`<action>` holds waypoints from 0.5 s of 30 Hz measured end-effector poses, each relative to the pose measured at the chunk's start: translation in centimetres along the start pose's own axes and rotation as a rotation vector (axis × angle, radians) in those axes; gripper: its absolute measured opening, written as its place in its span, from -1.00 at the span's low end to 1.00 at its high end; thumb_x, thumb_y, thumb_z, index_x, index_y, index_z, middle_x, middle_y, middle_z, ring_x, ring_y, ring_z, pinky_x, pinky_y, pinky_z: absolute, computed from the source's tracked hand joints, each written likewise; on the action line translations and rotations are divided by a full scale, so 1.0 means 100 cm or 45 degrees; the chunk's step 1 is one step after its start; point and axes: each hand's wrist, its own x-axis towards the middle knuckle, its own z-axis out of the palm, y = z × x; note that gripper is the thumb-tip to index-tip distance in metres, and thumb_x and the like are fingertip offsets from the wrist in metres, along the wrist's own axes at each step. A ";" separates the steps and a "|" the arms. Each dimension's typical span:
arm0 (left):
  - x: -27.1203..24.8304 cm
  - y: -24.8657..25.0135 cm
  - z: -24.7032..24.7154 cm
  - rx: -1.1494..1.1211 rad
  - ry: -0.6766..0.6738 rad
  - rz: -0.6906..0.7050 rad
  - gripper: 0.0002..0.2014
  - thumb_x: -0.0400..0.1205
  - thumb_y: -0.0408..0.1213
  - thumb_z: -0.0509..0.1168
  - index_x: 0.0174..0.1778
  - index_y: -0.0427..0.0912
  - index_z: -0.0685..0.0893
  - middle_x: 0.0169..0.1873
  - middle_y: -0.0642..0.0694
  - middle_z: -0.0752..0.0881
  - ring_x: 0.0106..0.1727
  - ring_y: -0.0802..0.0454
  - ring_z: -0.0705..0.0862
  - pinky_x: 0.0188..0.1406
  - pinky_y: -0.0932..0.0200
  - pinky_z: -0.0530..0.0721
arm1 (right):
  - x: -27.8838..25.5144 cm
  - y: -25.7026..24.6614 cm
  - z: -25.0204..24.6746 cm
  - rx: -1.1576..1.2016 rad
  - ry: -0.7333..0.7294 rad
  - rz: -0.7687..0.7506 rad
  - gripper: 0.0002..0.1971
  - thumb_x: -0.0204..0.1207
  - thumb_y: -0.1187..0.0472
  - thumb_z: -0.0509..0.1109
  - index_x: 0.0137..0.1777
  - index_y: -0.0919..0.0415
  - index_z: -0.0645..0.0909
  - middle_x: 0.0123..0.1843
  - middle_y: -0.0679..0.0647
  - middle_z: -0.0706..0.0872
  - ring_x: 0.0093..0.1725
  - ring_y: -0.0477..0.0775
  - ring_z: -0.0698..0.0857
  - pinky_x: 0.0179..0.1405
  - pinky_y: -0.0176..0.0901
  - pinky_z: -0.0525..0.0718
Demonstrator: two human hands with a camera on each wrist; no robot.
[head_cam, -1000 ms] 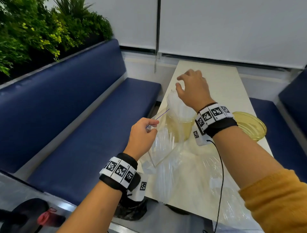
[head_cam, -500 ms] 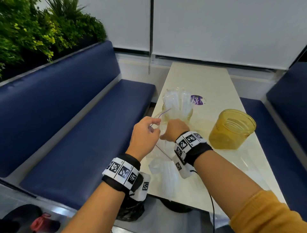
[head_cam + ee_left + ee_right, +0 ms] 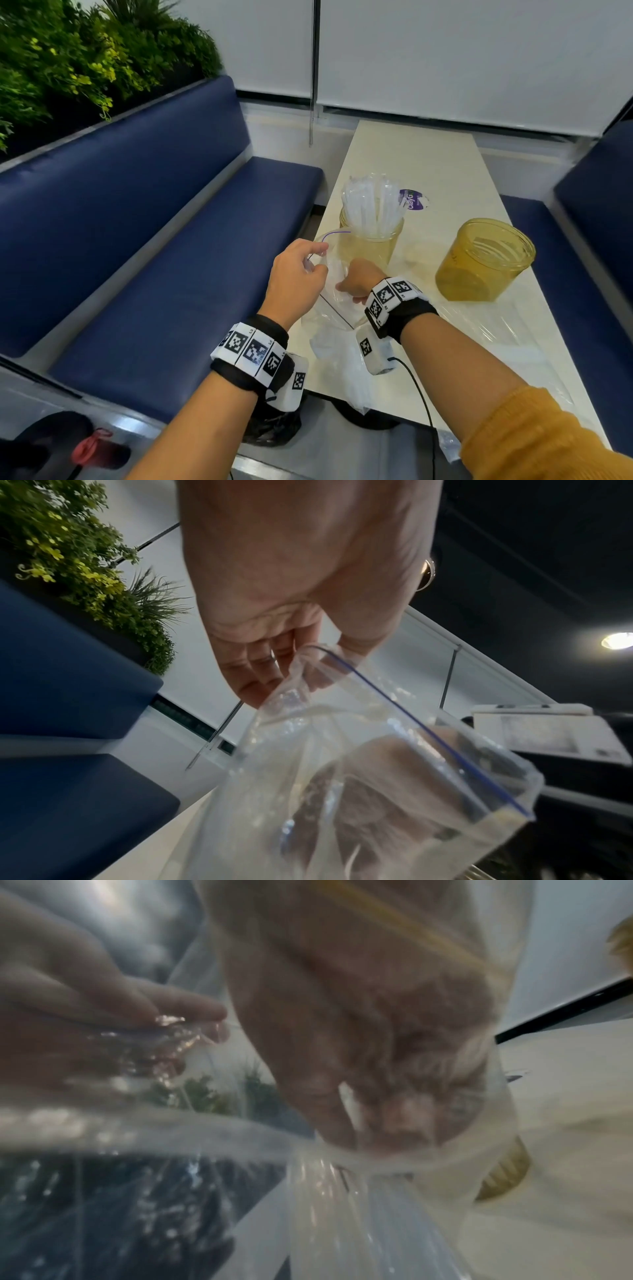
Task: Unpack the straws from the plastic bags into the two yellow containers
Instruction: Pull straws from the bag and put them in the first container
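Note:
My left hand pinches the rim of a clear zip bag at the table's near left corner, and the left wrist view shows that pinch beside the blue zip line. My right hand is down inside the bag. Seen blurred through the film, its fingers curl round a bunch of white straws. Just behind stands a yellow container holding several upright white straws. The second yellow container stands to the right, with no straws in it.
The cream table runs away from me between two blue benches. A flat clear bag lies on its near right part. A purple sticker sits behind the filled container. A black bag lies on the floor below.
My right hand has come back from above the straw-filled container and gone down into the bag. The left hand has kept its pinch on the bag's rim.

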 end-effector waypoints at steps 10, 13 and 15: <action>0.009 -0.009 0.002 0.129 0.025 -0.060 -0.62 0.57 -0.23 0.48 0.33 -0.07 0.74 0.13 0.12 0.67 0.14 0.14 0.65 0.04 0.37 0.56 | -0.007 0.001 -0.023 -0.008 0.291 -0.156 -0.78 0.65 0.17 0.38 -0.21 0.15 0.44 -0.01 0.26 0.80 -0.09 0.27 0.83 -0.21 0.00 0.78; 0.009 -0.006 0.007 0.219 0.009 -0.050 -0.55 0.53 -0.17 0.51 0.37 -0.05 0.69 0.17 0.12 0.63 0.05 0.20 0.60 -0.10 0.54 0.41 | -0.014 -0.001 -0.029 0.039 0.315 -0.205 -0.81 0.64 0.10 0.42 -0.04 0.20 0.53 0.05 0.29 0.77 0.01 0.30 0.81 0.05 0.11 0.80; 0.009 -0.003 0.010 0.242 -0.028 -0.064 -0.48 0.51 -0.10 0.54 0.40 -0.04 0.66 0.19 0.12 0.59 0.00 0.20 0.59 -0.11 0.44 0.49 | -0.019 -0.003 -0.035 0.089 0.354 -0.273 -0.81 0.64 0.09 0.43 -0.02 0.22 0.57 0.04 0.30 0.76 0.02 0.30 0.80 0.09 0.16 0.78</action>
